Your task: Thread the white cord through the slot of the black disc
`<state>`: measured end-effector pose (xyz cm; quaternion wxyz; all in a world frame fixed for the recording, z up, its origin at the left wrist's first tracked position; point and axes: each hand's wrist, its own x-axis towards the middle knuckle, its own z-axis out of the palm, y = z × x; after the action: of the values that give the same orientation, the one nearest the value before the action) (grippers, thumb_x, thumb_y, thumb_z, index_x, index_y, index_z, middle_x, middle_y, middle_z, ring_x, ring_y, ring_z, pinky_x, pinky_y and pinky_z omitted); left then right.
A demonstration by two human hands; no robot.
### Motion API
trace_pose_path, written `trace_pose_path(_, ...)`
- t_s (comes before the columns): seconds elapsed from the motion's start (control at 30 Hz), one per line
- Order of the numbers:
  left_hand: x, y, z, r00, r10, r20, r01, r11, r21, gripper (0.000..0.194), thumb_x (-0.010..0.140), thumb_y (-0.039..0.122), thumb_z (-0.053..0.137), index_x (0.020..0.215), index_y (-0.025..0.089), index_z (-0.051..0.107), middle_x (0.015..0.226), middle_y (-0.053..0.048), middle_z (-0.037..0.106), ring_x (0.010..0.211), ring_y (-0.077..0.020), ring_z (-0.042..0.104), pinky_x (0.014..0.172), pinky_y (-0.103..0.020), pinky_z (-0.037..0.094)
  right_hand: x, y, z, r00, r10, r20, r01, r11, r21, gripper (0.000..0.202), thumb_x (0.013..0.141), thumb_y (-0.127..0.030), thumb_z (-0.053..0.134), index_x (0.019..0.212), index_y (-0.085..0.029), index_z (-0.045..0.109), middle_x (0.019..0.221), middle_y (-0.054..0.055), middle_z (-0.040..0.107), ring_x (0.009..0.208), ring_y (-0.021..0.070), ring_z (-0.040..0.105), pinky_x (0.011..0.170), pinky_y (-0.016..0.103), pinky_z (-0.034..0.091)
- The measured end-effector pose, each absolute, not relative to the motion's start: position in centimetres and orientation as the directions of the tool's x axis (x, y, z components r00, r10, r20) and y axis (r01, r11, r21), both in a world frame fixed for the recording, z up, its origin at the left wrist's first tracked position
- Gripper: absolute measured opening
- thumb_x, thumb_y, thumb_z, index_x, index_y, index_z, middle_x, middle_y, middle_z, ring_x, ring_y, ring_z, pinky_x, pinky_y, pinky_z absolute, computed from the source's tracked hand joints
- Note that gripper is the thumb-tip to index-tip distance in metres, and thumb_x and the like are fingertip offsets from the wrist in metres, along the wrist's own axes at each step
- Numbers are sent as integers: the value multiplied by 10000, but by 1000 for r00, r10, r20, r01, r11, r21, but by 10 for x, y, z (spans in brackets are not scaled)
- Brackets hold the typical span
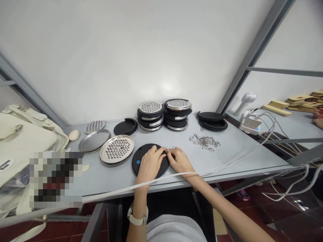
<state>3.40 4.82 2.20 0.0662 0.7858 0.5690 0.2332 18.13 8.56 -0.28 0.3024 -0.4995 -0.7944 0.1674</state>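
Observation:
A round black disc [141, 155] with a blue dot lies at the table's front edge. Over it rests my left hand [150, 162], fingers bent, thumb and index finger pinched at the disc's right upper rim. My right hand [178, 159] touches the same rim from the right, its thumb and fingertips closed together near the left fingertips. Whatever lies between the fingertips is too small to make out. A metal grater disc [117, 149] sits left of the black disc. Metal clips [205, 142] lie in a loose pile to the right.
Two stacks of grater discs [150, 114] stand against the wall. Black discs [212, 121] are at the back right, another black disc [125, 127] at the back left. Plain metal lids [94, 140] lie left. A white cable [217, 170] crosses in front, over the right forearm.

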Motion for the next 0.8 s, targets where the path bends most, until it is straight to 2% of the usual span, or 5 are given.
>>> trace_pose_path(0.17,34,48,23,251,925,286,866,-346,360,252,980,255,408,1199,275,531,960,-29,521,899,-189,569,725,-276,442,181,86,-3,-329,885,329,692,463,-554,395,932,-218,366,572,-205,526,524,18,574,591,172,486,720,303,357)
trace_pose_path(0.43,32,48,22,259,923,285,865,-353,356,260,979,229,400,1196,283,532,981,-31,527,907,-183,568,734,-274,439,180,85,-2,-314,900,301,712,433,-552,339,879,-182,422,546,-209,482,534,20,570,636,177,492,661,283,346)
trace_pose_path(0.8,32,47,23,266,918,294,861,-363,355,239,980,224,391,1170,281,524,979,-19,527,902,-182,572,729,-276,438,179,83,-3,-289,907,308,700,419,-578,318,873,-194,423,556,-209,443,535,5,533,640,172,489,670,276,343)
